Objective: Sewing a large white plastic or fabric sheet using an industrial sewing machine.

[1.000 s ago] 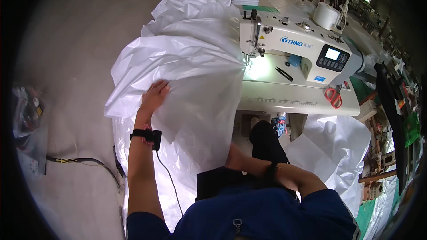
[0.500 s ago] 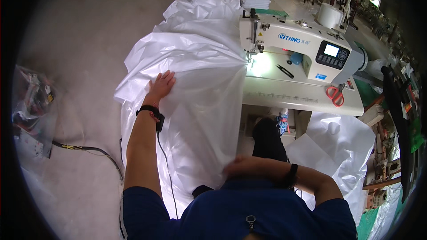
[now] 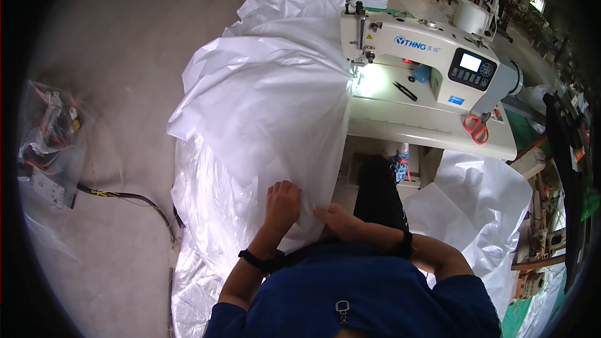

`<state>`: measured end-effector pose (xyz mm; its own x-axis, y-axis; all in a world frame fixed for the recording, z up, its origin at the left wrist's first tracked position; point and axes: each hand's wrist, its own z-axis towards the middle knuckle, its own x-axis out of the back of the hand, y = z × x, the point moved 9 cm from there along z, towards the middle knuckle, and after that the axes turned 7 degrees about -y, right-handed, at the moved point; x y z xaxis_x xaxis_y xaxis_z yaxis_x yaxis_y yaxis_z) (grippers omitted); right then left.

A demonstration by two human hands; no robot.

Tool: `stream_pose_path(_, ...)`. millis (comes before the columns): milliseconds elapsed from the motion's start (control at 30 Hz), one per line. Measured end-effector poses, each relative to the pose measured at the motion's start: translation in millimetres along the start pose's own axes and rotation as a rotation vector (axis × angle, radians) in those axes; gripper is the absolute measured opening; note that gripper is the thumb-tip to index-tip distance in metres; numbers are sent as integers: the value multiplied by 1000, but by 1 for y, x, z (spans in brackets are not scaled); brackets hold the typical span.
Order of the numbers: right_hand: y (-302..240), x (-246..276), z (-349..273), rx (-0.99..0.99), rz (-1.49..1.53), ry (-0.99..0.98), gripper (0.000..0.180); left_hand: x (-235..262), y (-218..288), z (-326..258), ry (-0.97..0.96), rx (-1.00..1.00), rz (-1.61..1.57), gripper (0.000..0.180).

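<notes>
Beside sewing machine (image 3: 432,56), both hands (image 3: 310,209) gripping white sheet (image 3: 269,106).

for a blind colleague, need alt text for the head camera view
Seen from above, a person's left hand and right hand pinch the near edge of a large white woven fabric draped off a white sewing machine, with orange scissors on its table.

Fabric (image 3: 269,106) left of sewing machine (image 3: 432,56) (scissors (image 3: 476,128) right)
</notes>
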<state>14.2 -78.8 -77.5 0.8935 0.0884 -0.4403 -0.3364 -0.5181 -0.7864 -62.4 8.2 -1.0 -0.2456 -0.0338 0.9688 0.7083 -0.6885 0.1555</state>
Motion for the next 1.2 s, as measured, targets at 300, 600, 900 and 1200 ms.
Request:
stream_pose_path(300,-13,18,-4,157,-346,153,33,59,30,-8,10,-82,-379,15)
stream_pose_path(600,-86,10,-11,174,141,295,26,82,17,-12,31,61,-320,18)
stream_pose_path(900,-36,-6,3,17,-89,-17,17,80,-8,23,256,-17,210,48)
stream_pose_path(1200,-29,-1,5,80,-286,-39,18,100,-44,45,238,-200,168,18)
